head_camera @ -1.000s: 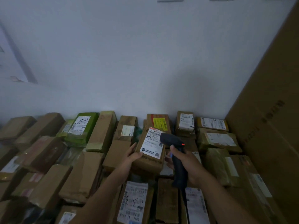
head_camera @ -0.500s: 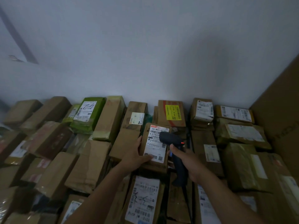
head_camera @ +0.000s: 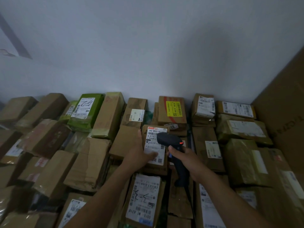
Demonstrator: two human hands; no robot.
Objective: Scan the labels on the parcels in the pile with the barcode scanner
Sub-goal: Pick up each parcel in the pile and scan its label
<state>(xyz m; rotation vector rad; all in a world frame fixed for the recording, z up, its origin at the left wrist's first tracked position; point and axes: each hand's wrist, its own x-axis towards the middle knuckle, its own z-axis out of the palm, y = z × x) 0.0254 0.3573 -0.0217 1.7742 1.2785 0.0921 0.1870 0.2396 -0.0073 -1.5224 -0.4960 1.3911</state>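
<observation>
A brown cardboard parcel [head_camera: 153, 167] with a white barcode label [head_camera: 153, 137] lies in the middle of the pile. My left hand [head_camera: 139, 153] rests on it, thumb across the lower part of the label. My right hand [head_camera: 184, 159] grips the handle of a dark barcode scanner [head_camera: 171, 140] with a small red light. The scanner's head hovers over the right side of that label, pointing left and away from me. Its cable hangs down toward me.
Cardboard parcels cover the whole floor up to the white wall: a green-wrapped one [head_camera: 85, 111] at back left, one with a yellow label [head_camera: 173, 109] behind, a labelled one [head_camera: 143, 199] nearest me. A tall cardboard sheet [head_camera: 286, 112] stands at the right.
My left hand has slid further onto the parcel, thumb now on its label, and the parcel lies flatter. The scanner stays over the label. The view has tilted slightly.
</observation>
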